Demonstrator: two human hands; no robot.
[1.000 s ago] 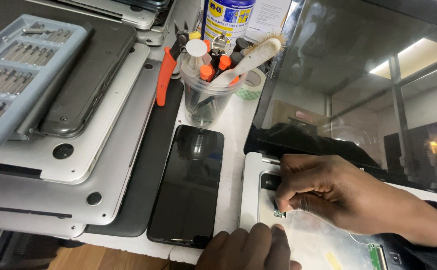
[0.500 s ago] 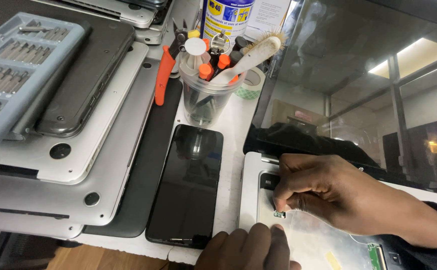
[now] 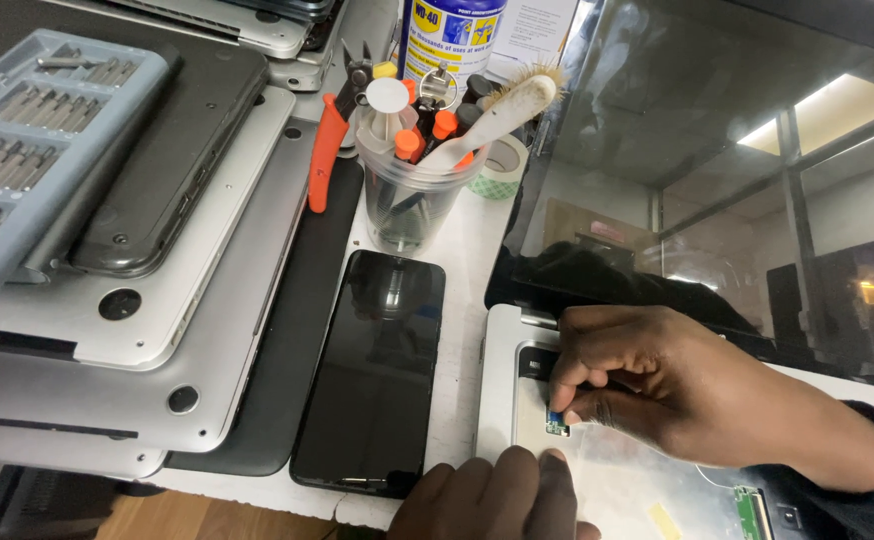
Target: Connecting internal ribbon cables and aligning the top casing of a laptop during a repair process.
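Right hand [image 3: 657,385]: fingertips pinched shut on a small blue-green chip [image 3: 556,424], held against the silver device panel [image 3: 502,385] at lower right of the white surface [image 3: 462,270].
Left hand [image 3: 492,500]: fingertips pressing the panel's near edge, just below the chip; grip probably flat, mostly out of frame.
Adjacent: black phone [image 3: 377,375], face up; clear cup of tools [image 3: 417,190]; stacked laptops [image 3: 157,330]; grey screwdriver-bit case [image 3: 27,150].

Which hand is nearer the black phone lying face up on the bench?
Left. The left hand rests by the black phone, at its lower right corner. The right hand is farther right, fingertips on a small blue part.
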